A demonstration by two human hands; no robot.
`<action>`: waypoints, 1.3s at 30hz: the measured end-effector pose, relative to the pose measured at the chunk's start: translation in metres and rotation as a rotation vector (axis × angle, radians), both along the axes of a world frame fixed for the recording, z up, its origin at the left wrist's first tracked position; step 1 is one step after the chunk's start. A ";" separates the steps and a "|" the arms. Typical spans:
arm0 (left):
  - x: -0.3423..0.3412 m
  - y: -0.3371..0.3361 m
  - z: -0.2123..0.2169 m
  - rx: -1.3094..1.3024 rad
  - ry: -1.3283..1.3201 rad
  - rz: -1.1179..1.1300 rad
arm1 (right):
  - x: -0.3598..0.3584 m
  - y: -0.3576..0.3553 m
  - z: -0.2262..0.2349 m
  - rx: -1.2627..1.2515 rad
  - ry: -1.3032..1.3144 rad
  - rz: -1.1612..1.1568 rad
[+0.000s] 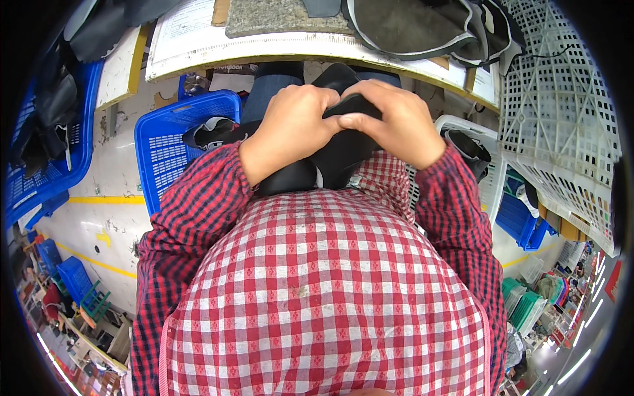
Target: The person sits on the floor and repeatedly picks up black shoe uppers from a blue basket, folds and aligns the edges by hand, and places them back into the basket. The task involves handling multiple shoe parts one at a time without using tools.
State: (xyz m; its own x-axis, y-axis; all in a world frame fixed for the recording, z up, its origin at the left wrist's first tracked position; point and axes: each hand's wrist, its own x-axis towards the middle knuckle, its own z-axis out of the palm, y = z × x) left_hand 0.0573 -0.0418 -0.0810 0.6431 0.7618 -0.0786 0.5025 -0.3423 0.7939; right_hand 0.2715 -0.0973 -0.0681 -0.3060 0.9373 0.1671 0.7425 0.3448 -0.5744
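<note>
On my lap lies a black shoe upper (340,158), soft and partly folded, with a small pale strip near its lower edge. My left hand (290,129) grips its upper left edge, fingers curled and thumb pressed down. From the other side my right hand (396,122) pinches the top edge between thumb and bent fingers. The two hands nearly meet over the middle of the upper. What lies under the fingers is hidden.
Ahead, a white-topped workbench (198,53) carries a grey stone slab (290,20) and dark uppers with white edging (409,26). A blue basket (158,152) with an upper stands left. Right are a white basket (492,178) and tall white crates (561,112).
</note>
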 end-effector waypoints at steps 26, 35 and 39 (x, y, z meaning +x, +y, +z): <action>-0.146 0.007 0.140 0.510 -0.311 0.471 | -0.013 0.006 0.088 0.277 0.267 -0.186; -0.217 0.279 0.171 1.066 0.259 0.865 | -0.060 0.038 -0.006 -0.144 0.352 0.171; -0.084 0.271 0.087 0.765 -0.216 0.186 | -0.042 0.064 -0.018 -0.180 0.386 0.011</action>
State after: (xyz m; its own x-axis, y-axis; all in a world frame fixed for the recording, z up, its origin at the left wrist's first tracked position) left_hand -0.0271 0.2297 0.0064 0.4418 0.6505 0.6178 0.4671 -0.7547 0.4606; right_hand 0.2297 -0.0336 -0.0862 -0.2629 0.9590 0.1057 0.4580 0.2205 -0.8612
